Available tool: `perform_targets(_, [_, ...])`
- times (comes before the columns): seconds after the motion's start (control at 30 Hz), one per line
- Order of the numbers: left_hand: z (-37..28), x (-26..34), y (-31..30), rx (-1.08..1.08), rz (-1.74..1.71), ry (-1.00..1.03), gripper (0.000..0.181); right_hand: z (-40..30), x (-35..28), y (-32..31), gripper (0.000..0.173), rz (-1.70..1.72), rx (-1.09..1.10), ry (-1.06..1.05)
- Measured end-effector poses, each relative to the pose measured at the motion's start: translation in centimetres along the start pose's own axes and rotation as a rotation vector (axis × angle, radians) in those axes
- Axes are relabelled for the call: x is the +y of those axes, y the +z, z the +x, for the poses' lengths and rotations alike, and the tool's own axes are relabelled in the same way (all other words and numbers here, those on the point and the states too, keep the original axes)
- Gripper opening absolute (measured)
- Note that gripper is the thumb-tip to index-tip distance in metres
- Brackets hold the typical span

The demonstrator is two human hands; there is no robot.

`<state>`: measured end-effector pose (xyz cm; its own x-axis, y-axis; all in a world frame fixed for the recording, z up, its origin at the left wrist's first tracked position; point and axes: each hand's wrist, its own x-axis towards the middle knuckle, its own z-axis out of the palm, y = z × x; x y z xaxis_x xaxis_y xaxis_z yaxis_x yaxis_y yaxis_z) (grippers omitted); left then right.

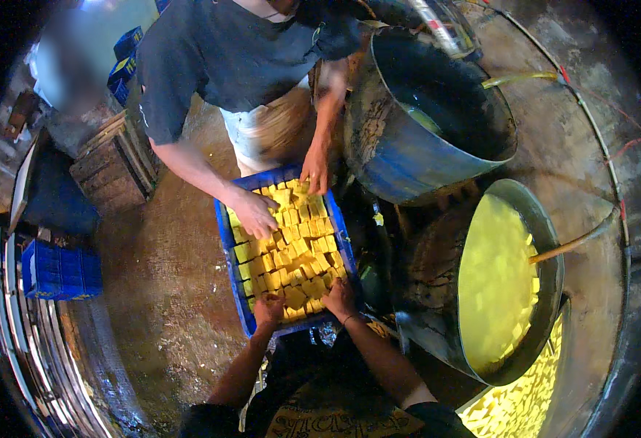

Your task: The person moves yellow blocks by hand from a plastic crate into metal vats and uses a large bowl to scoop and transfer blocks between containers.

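Observation:
A blue plastic crate (225, 241) stands before me, with rows of yellow blocks (298, 249) that look like tofu. At its near left corner, my left hand (269, 310) is bent down over the blocks with curled fingers. My right hand (340, 299) reaches over the near right side, its fingertips at the blocks. Whether either hand grips a block is hidden by the fingers. Across the crate, a co-worker's hand (254, 213) lies over the blocks on the left, and the co-worker's other hand (316, 168) touches those near the far right corner.
On the right is a vat (551, 284) of yellow liquid and blocks, with a hose (572, 241) over its rim. A large blue drum (402, 159) stands beyond it. More yellow pieces (523, 402) lie at lower right. At left are another blue crate (63, 271) and a wooden box (112, 175).

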<state>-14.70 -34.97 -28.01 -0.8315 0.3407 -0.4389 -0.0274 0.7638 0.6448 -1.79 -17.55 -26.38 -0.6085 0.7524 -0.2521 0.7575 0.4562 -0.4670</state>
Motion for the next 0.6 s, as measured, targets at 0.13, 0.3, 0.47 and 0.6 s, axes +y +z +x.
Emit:
perform_targets(0.13, [2.0,-1.4,-0.1,-0.216,-0.095,-0.044,0.035,-1.0,3.3,0.2,0.026,-0.063,0.211,-0.275])
perform_targets(0.3, [1.1,-0.3,-0.3,-0.172,0.406,0.368,0.042,-2.5,2.5,-5.7,0.044,0.245,0.063,-0.395])
perform_targets(0.47, [-0.4,12.2,2.0,0.099,-0.001,0.804,0.036,-7.0,2.5,-25.1,0.036,0.787,-0.127,-0.397])
perform_targets(0.6, [-10.2,33.3,4.9,-0.163,-0.382,1.009,0.026,-12.9,10.6,-40.1,0.027,0.689,0.338,-0.213])
